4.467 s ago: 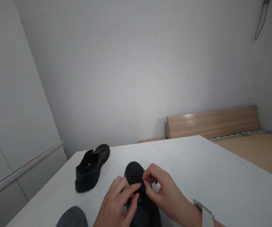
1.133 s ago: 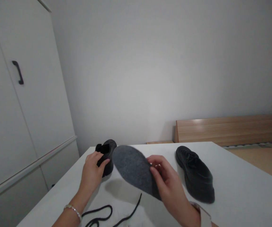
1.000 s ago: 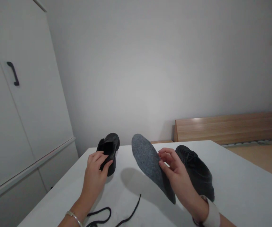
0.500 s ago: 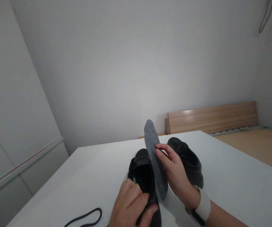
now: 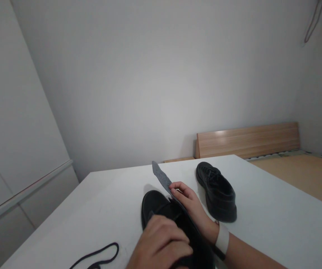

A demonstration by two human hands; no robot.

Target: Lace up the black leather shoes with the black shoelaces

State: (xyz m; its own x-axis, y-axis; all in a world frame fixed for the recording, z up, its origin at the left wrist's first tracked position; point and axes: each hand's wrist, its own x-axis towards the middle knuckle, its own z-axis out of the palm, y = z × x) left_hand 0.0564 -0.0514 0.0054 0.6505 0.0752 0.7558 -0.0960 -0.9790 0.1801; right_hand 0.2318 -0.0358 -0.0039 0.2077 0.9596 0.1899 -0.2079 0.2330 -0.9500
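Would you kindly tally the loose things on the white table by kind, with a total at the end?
Black shoes: 2, one under the left hand, the near shoe, and one standing apart, the far shoe
Grey insoles: 1, the insole held by the right hand
Black laces: 1, the loose lace
Total: 4

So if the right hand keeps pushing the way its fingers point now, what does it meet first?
The right hand points up and left along the grey insole. Beyond its fingertips lies only that insole, then bare white table. The laced shoe sits off to the right, outside that line, though depth is unclear.
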